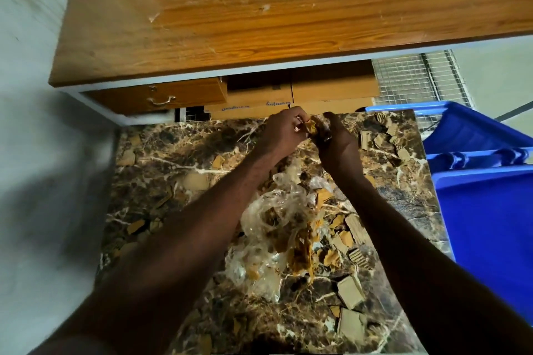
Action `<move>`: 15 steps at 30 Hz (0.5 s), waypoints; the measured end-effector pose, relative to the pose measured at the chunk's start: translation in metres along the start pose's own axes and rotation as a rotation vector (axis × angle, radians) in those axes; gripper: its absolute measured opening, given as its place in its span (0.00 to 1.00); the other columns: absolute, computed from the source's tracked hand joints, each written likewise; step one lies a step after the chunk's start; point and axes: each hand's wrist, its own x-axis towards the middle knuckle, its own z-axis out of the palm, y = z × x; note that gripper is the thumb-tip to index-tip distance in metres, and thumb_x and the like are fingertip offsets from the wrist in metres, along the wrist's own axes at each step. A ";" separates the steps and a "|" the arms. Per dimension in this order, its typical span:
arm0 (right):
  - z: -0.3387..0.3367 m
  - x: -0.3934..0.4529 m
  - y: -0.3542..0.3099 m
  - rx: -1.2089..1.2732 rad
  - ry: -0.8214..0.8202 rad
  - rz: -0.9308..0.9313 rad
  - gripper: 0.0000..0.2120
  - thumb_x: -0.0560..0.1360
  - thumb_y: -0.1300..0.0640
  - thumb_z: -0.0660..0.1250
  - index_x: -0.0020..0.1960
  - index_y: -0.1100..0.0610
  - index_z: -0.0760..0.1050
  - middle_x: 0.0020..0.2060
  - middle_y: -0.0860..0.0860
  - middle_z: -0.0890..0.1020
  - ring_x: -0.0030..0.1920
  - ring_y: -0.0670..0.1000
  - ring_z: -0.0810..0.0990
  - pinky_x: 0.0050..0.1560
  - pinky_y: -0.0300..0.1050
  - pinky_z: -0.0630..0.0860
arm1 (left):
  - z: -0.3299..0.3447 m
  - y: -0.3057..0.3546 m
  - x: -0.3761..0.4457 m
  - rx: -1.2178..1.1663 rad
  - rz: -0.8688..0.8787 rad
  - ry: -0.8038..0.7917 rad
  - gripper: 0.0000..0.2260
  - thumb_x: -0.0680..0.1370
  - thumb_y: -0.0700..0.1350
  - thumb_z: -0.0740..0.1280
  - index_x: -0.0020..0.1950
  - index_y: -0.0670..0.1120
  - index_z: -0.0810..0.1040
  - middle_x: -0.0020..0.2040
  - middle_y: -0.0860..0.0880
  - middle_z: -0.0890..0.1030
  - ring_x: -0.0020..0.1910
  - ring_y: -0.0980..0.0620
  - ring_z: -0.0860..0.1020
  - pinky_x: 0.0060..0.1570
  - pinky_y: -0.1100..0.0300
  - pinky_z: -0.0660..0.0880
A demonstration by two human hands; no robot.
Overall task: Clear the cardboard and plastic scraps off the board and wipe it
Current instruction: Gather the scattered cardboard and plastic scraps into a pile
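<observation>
So, surface: we see a dark brown marble-patterned board (178, 153) with white veins, littered over most of its top.
Room: pale grey floor (37, 153) to the left, blurred; we can't tell more of it.
Bench: a wooden bench (259, 14) with orange grain stands past the board's far edge, its top scratched, with a few tiny specks.
Under bench: a drawer (161, 94) with a metal handle at left; flat cardboard boxes (302, 95) with blue print beside it; wire mesh (415, 78) at right.
Bin: a blue plastic bin (484, 196) sits just beside the board's right edge.
Cardboard scraps (350, 291): torn tan pieces, thickest along the right side and far right corner, fewer at left.
Plastic scraps (268, 216): crumpled clear film heaped mid-board, tangled with yellow-brown bits.
Left hand (284, 131): at the far edge of the board, fingers curled in, pinching a small yellowish scrap bundle (313, 127).
Right hand (339, 144): right against the left one, fingers closed round the same bundle from the other side.
In the way: both forearms cross the middle of the board and cover part of the plastic heap and the near left area; we can't tell what lies under them.
Wipe: we can't make out any cloth.
</observation>
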 end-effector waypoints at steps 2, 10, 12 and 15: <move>-0.017 -0.012 -0.015 -0.022 0.021 -0.065 0.22 0.83 0.58 0.72 0.72 0.62 0.68 0.45 0.43 0.79 0.36 0.39 0.80 0.27 0.31 0.72 | -0.014 0.007 -0.019 0.008 0.061 0.044 0.15 0.74 0.40 0.79 0.58 0.48 0.81 0.60 0.51 0.83 0.56 0.56 0.77 0.55 0.58 0.77; -0.041 -0.083 -0.044 0.041 -0.109 -0.064 0.06 0.81 0.60 0.74 0.58 0.54 0.84 0.41 0.35 0.80 0.40 0.29 0.81 0.37 0.25 0.75 | -0.038 0.003 -0.111 -0.022 -0.032 -0.004 0.16 0.75 0.46 0.79 0.61 0.50 0.84 0.59 0.51 0.83 0.54 0.54 0.80 0.51 0.56 0.79; -0.038 -0.101 -0.043 0.033 -0.110 -0.103 0.08 0.80 0.62 0.75 0.57 0.54 0.85 0.45 0.41 0.83 0.41 0.31 0.80 0.42 0.24 0.76 | -0.037 -0.003 -0.134 -0.014 -0.038 -0.008 0.14 0.74 0.47 0.80 0.59 0.49 0.85 0.59 0.51 0.81 0.53 0.54 0.80 0.48 0.59 0.77; -0.034 -0.129 -0.038 -0.011 -0.150 -0.108 0.13 0.80 0.61 0.75 0.63 0.52 0.84 0.54 0.47 0.84 0.45 0.38 0.81 0.47 0.25 0.77 | -0.033 -0.014 -0.165 -0.008 -0.047 -0.034 0.14 0.73 0.49 0.80 0.57 0.50 0.84 0.59 0.52 0.80 0.55 0.54 0.80 0.53 0.57 0.78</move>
